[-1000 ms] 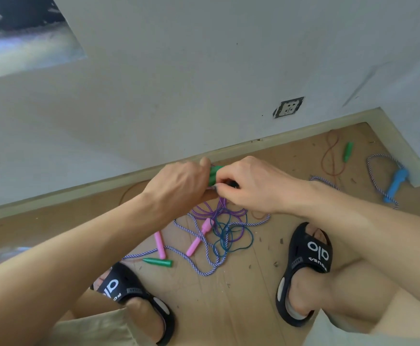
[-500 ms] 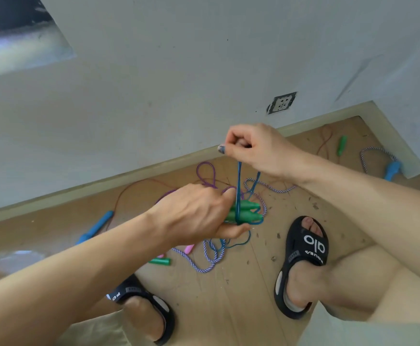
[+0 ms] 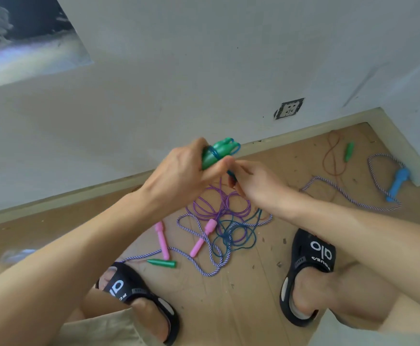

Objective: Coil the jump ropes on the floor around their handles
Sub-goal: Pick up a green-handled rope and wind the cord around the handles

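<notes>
At the floor's left edge a blue shape point(image 3: 16, 254) lies blurred, too soft to name; further right two pink handles point(image 3: 161, 239) and a lone green handle point(image 3: 162, 262) rest near the left sandal point(image 3: 139, 295), amid a tangle of purple cord point(image 3: 225, 203) and striped rope point(image 3: 204, 245).

Above the tangle the left hand point(image 3: 179, 176) is clenched round the paired green handles point(image 3: 215, 153), which have risen from half a second ago, when they sat low over the tangle; blue cord point(image 3: 214, 152) already rings them in a few turns. The right hand point(image 3: 256, 186), high above the handles then with the cord stretched taut, has dropped beside and just under them; its fingers pinch the cord close to the wraps. I judge another turn has just been laid; much blue cord point(image 3: 239, 236) still lies looped on the floor, so this rope is only partly coiled.

Right of the right sandal point(image 3: 308, 270), near the floor's far right corner, a red cord point(image 3: 331, 158) with a green handle point(image 3: 349, 152) and a blue handle point(image 3: 398, 181) on striped rope wait untouched.
</notes>
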{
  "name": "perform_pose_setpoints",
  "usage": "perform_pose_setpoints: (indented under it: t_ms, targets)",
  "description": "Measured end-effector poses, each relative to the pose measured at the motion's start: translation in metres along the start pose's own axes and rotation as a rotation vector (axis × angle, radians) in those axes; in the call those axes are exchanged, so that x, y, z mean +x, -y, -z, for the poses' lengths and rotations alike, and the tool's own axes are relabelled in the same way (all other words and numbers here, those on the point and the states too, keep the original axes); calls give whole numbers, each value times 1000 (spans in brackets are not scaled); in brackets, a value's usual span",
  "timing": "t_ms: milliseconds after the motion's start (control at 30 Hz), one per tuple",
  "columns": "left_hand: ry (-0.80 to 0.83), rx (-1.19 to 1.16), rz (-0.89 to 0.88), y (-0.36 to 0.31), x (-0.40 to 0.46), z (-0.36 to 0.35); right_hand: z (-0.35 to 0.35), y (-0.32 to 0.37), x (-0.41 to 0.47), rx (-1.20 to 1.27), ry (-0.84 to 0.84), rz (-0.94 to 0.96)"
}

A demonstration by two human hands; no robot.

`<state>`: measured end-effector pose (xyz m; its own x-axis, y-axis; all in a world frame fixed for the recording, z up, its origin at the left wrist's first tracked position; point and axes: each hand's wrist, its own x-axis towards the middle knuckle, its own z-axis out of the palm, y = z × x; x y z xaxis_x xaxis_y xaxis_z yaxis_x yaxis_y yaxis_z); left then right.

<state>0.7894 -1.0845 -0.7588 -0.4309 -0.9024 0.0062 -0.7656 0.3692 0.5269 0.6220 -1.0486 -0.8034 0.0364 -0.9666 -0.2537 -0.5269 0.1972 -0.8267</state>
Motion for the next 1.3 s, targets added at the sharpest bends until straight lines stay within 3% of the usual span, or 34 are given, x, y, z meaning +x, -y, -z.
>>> perform_pose_setpoints:
  t_ms: [100,200,433,600,867,1133,1300]
  targets:
    - [-18,-56,124,27,13,5,-1,5,-13,-6,21,25]
    - [42,39,119,49,15,-1,2,12,-20,-53,101,90]
    - [109,185,-89,57,4,-14,29,21,-8,-84,41,148]
    - [160,340,-235,46,-2,-27,25,29,-15,-273,91,336]
    - [105,413,-444,19,-8,-26,48,36,0,-307,119,362]
    - [165,328,-314,22,0,-30,44,50,-11,-185,286,396]
    - [199,354,-311,5,-4,-25,46,49,-3,-115,189,351]
